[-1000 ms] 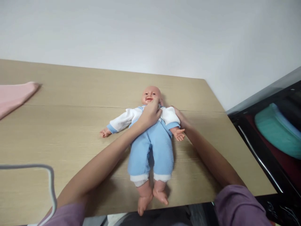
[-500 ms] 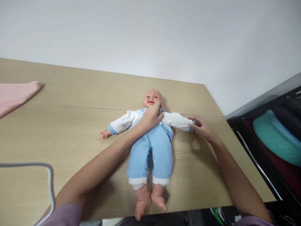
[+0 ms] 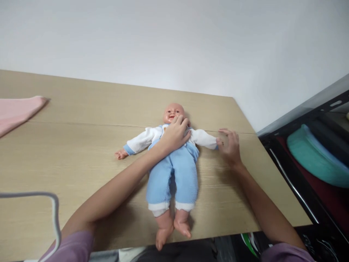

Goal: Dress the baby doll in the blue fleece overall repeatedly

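Straightened outward over the last second, one sleeve (image 3: 204, 139) of the baby doll (image 3: 172, 169), face-up on the worktop (image 3: 81, 160), reaches the right hand (image 3: 231, 146), its grip unclear; the left hand (image 3: 176, 134) rests on the doll, fingers spread.

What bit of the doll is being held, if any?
I can't tell: the left hand lies on the upper chest of the doll; the right hand is at the end of a white sleeve, its grip unclear.
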The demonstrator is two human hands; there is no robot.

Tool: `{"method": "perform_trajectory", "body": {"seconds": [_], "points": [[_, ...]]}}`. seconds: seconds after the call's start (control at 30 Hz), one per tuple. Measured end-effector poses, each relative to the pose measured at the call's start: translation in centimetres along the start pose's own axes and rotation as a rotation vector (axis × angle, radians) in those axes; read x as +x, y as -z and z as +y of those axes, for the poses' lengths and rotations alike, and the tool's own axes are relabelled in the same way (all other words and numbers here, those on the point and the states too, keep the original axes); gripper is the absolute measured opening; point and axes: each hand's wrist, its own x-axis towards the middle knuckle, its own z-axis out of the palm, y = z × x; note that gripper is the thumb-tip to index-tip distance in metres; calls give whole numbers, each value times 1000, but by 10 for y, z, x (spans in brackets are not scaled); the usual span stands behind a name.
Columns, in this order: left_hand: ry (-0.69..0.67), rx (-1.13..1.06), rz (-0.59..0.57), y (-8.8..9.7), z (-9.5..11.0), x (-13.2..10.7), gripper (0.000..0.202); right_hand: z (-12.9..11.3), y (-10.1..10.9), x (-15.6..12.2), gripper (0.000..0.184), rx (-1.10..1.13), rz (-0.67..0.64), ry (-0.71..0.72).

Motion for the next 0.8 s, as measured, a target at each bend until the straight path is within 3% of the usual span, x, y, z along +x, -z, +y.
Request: {"method": "perform_trajectory", "body": {"seconds": [0.07, 0.13, 0.27, 0.37, 0.5, 0.67, 0.8], "points": [[-96, 29, -48, 8, 4, 1, 21, -26, -5, -6, 25, 33, -124, 126], [-203, 26, -127, 16, 6, 1, 27, -49, -13, -14, 21, 104, -298, 162], [-297, 52, -288, 20, 8, 0, 32, -69, -33, -24, 30, 419, -453, -60], [-309, 29, -340, 18, 10, -1, 33, -61, -41, -24, 45, 602, -470, -211], [-281, -107, -357, 16, 11, 0, 27, -50, -43, -23, 54, 651, -453, -276], [-153, -230, -282, 8, 13, -1, 23, -46, -48, -25, 49, 655, -482, -291], [-70, -127, -221, -2, 16, -5, 16, -48, -55, -28, 37, 566, -386, -288]]}}
